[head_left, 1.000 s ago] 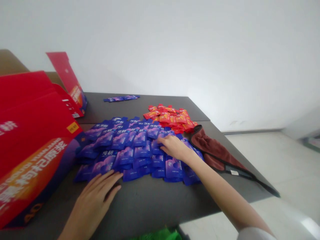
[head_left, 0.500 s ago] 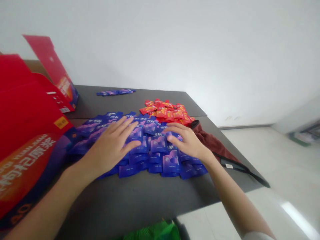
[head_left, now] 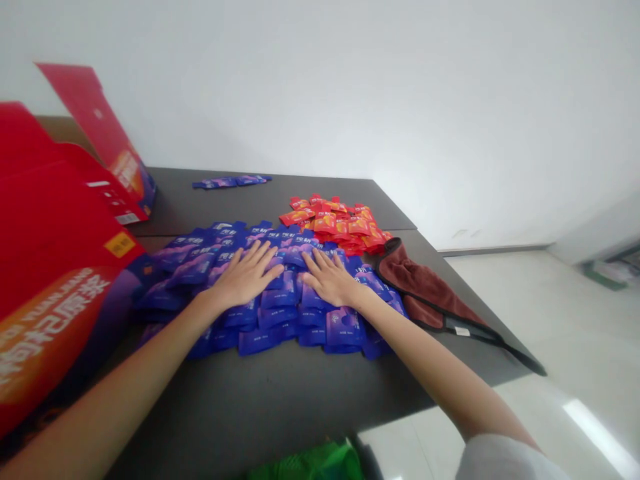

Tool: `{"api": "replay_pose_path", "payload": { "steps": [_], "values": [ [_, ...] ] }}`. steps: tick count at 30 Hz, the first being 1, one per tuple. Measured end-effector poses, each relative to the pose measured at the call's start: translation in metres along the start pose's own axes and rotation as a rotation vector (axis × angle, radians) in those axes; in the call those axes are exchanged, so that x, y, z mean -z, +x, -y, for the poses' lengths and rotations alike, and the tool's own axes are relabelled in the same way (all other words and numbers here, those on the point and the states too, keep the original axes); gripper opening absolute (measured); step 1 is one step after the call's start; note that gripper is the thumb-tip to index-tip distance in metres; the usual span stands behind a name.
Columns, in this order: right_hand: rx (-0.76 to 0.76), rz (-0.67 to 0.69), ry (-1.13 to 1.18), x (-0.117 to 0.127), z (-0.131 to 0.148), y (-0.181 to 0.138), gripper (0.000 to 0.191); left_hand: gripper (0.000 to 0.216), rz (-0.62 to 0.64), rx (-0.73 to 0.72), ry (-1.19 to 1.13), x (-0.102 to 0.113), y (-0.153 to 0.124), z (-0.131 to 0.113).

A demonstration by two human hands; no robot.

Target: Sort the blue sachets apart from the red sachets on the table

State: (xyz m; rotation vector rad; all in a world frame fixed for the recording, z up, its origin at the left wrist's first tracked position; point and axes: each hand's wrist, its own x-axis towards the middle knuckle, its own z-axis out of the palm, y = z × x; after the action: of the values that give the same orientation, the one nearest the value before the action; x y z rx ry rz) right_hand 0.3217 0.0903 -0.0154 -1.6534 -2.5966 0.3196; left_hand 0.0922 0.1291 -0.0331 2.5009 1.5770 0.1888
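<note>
A wide heap of blue and purple sachets point(head_left: 270, 327) covers the middle of the dark table point(head_left: 280, 400). My left hand point(head_left: 245, 277) lies flat on the heap, fingers spread, palm down. Beside it my right hand point(head_left: 330, 279) rests flat on the same heap, fingers spread too. Neither hand grips a sachet. Just beyond the blue heap sits a smaller pile of red and orange sachets point(head_left: 333, 223).
A large open red carton point(head_left: 55, 267) with raised flaps fills the left side. A dark red cloth point(head_left: 425, 293) lies at the table's right edge. Several more blue sachets point(head_left: 230, 181) lie in a row at the far edge. Something green point(head_left: 310, 463) shows below the near edge.
My left hand came up from the table's near side onto the blue heap. My right hand drew in toward it, and both now lie flat side by side on the sachets.
</note>
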Motion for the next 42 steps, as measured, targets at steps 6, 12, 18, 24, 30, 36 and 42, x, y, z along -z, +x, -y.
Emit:
{"api": "replay_pose_path", "payload": {
  "steps": [6, 12, 18, 24, 30, 36, 42],
  "values": [
    [0.054, -0.173, 0.288, 0.02, -0.017, -0.005, 0.057, 0.079, -0.123, -0.045, -0.094, 0.015, 0.003, 0.002],
    [0.032, -0.228, 0.337, 0.055, -0.065, -0.024, 0.05, 0.085, -0.272, -0.054, -0.167, 0.066, -0.005, 0.027],
    [0.034, -0.088, 0.205, 0.037, -0.069, -0.031, 0.047, 0.08, -0.175, -0.025, -0.139, 0.061, 0.017, 0.036],
    [0.055, -0.117, -0.004, 0.032, -0.047, -0.045, 0.039, 0.07, -0.011, -0.237, -0.094, 0.034, 0.058, -0.012],
    [0.091, -0.144, -0.131, 0.033, -0.043, -0.056, 0.027, 0.056, 0.014, -0.358, -0.075, 0.014, 0.065, -0.032],
    [0.146, -0.335, -0.151, 0.036, -0.025, -0.093, 0.037, 0.06, -0.203, -0.356, -0.102, 0.039, 0.018, -0.047],
    [0.2, -0.357, -0.307, 0.001, 0.031, -0.132, 0.054, 0.055, -0.269, -0.522, -0.01, 0.043, -0.051, -0.071]
  ]
}}
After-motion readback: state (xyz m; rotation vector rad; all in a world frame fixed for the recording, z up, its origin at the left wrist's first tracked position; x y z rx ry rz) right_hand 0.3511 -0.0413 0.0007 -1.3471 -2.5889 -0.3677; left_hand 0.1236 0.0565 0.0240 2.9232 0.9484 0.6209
